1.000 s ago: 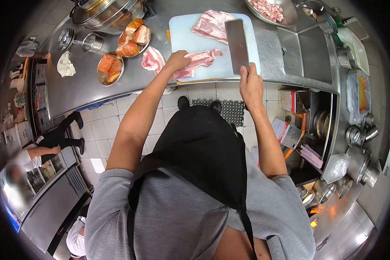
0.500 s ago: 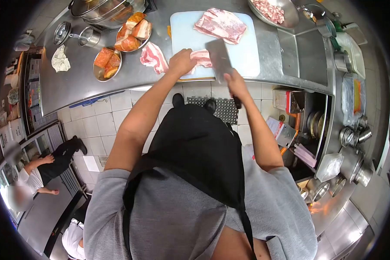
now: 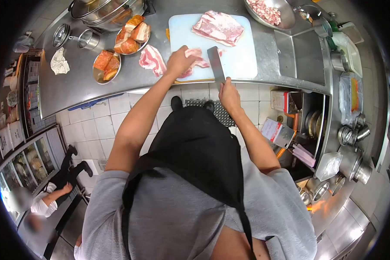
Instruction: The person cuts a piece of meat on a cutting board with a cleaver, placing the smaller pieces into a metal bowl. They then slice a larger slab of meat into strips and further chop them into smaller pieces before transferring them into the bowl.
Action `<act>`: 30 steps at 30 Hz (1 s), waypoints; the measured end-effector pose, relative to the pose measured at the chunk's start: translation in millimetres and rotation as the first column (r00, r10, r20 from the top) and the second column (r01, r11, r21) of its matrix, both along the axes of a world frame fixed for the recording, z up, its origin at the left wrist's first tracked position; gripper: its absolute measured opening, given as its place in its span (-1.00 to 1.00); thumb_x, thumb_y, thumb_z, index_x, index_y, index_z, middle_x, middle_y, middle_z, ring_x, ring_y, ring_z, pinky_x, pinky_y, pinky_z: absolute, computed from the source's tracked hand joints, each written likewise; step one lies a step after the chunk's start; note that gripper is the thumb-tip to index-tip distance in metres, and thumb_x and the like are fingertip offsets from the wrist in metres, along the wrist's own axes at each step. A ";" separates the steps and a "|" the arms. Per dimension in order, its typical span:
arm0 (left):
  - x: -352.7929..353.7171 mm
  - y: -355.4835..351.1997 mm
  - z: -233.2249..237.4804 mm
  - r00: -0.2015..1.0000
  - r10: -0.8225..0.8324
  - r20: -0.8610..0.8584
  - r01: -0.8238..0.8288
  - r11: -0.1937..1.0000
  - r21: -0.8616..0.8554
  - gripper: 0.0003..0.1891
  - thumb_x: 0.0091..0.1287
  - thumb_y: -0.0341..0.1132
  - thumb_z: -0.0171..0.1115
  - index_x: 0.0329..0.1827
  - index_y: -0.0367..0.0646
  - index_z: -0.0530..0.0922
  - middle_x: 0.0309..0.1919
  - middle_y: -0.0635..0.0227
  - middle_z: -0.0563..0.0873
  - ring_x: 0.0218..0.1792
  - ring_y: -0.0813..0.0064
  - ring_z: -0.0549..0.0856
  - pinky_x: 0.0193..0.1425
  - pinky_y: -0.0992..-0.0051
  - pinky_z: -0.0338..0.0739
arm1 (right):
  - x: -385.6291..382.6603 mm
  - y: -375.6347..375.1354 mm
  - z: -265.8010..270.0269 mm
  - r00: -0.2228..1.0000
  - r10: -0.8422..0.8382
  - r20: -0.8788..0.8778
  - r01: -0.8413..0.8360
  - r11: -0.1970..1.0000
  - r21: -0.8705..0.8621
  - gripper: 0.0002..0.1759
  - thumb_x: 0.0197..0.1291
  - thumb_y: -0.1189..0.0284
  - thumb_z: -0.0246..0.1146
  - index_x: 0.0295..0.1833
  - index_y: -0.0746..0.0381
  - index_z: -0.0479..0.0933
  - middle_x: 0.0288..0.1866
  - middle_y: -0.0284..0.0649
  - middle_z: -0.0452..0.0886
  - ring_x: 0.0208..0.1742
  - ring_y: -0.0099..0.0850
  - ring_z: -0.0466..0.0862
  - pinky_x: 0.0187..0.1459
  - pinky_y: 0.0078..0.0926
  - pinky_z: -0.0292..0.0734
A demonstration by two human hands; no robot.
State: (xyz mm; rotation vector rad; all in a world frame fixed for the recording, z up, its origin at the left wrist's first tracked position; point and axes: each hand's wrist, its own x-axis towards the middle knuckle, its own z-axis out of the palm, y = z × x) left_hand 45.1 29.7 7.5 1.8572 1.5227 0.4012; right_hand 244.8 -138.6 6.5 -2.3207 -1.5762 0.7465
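One smooth, pale board [image 3: 248, 52] with round corners is laid on the shiny metal surface [image 3: 73, 92]. On its near part, one soft pink-and-white strip [image 3: 200, 60] of meat is spread out with wavy edges. On its far part, one thick, flat slab [image 3: 218, 28] of meat is placed, marbled pink and white. A second strip [image 3: 151, 60], folded and striped, is left on the metal just beside the board.

The fingers of the left hand [image 3: 179, 63] are bent over the first strip and it is touched by them; how tightly it is pinched cannot be told, as the fingertips are hidden. The fingers of the right hand [image 3: 229, 94] are closed around the handle of one cleaver [image 3: 216, 66]. Its flat grey metal blade is held tilted over the board, just beside the strip's right end; whether the two are touching cannot be told.

Two metal bowls are set to the left. At least four orange-brown chunks [image 3: 126, 45] are piled in the bigger one, and at least two chunks [image 3: 102, 60] are held in the smaller one. Small pink bits, too many to count, are kept in a third metal bowl [image 3: 289, 18] near the sink [image 3: 302, 58]. One crumpled white cloth [image 3: 59, 63] is also seen.
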 end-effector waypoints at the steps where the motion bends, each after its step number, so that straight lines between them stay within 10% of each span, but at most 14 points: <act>1: -0.1 3.3 16.3 0.998 0.048 0.035 -0.049 0.998 0.028 -0.46 0.20 0.06 0.44 0.08 -0.17 0.68 -0.07 -0.13 0.81 0.00 -0.15 0.79 0.11 0.05 0.65 | 9.6 12.8 2.3 0.999 0.001 -0.036 -0.001 1.000 0.008 -0.63 0.55 0.24 0.13 0.21 0.33 0.40 -0.23 0.30 0.72 -0.12 0.36 0.70 -0.05 0.25 0.58; 6: 6.1 20.7 56.9 0.979 -0.135 0.151 0.143 0.989 -0.041 -0.40 0.20 0.07 0.50 0.12 -0.24 0.67 -0.07 -0.06 0.82 -0.03 -0.02 0.81 0.10 0.19 0.66 | 40.3 8.4 25.6 0.970 -0.067 -0.233 0.066 0.998 -0.011 -0.64 0.55 0.22 0.14 0.15 0.33 0.43 -0.23 0.32 0.71 -0.09 0.39 0.68 -0.03 0.26 0.54; 10: 0.5 38.8 -1.3 0.969 -0.246 0.025 0.248 0.960 -0.133 -0.36 0.20 0.02 0.52 0.18 -0.32 0.62 0.13 -0.08 0.75 0.15 -0.01 0.75 0.22 0.20 0.64 | 30.5 20.3 73.1 0.989 -0.045 -0.137 0.057 0.995 0.084 -0.70 0.57 0.27 0.11 0.14 0.31 0.40 -0.27 0.32 0.71 -0.10 0.40 0.68 -0.06 0.28 0.53; 14: -3.1 4.8 -9.3 0.951 -0.150 -0.270 0.181 0.979 0.094 -0.37 0.23 -0.10 0.49 0.31 -0.19 0.53 0.15 -0.08 0.65 0.20 -0.13 0.64 0.32 0.09 0.55 | 13.2 40.2 118.5 0.999 0.010 -0.043 0.002 0.965 0.263 -0.74 0.58 0.30 0.10 0.11 0.29 0.37 -0.28 0.31 0.71 -0.23 0.38 0.70 -0.20 0.29 0.53; 20: -7.0 -11.6 -21.5 0.990 0.033 -0.136 -0.016 0.992 0.126 -0.42 0.21 -0.19 0.52 0.26 -0.20 0.54 0.17 0.02 0.64 0.24 -0.04 0.61 0.31 0.09 0.57 | -42.8 68.9 140.5 0.994 -0.022 -0.111 0.097 0.667 0.738 -0.85 0.53 0.50 0.17 0.03 0.34 0.36 -0.49 0.18 0.64 -0.41 0.21 0.72 -0.45 0.02 0.54; 23: 2.4 -12.3 -26.2 0.999 0.006 -0.041 0.007 0.957 0.290 -0.52 0.21 -0.24 0.50 0.18 -0.14 0.59 0.12 0.10 0.65 0.20 -0.01 0.60 0.29 0.08 0.54 | -20.7 66.0 -10.1 0.972 0.184 0.149 -0.192 0.980 0.042 -0.76 0.55 0.41 0.07 0.11 0.37 0.35 -0.31 0.30 0.70 -0.21 0.27 0.75 -0.19 0.21 0.61; 30: 23.9 1.3 -51.8 0.990 -0.109 0.085 0.066 0.913 0.402 -0.71 0.19 -0.40 0.43 0.00 -0.07 0.69 0.03 0.28 0.69 0.07 0.05 0.63 0.21 0.12 0.53 | 0.1 33.4 15.0 0.981 0.192 -0.002 -0.192 0.981 0.032 -0.70 0.53 0.42 0.06 0.17 0.43 0.32 -0.25 0.38 0.70 -0.14 0.32 0.75 -0.07 0.29 0.59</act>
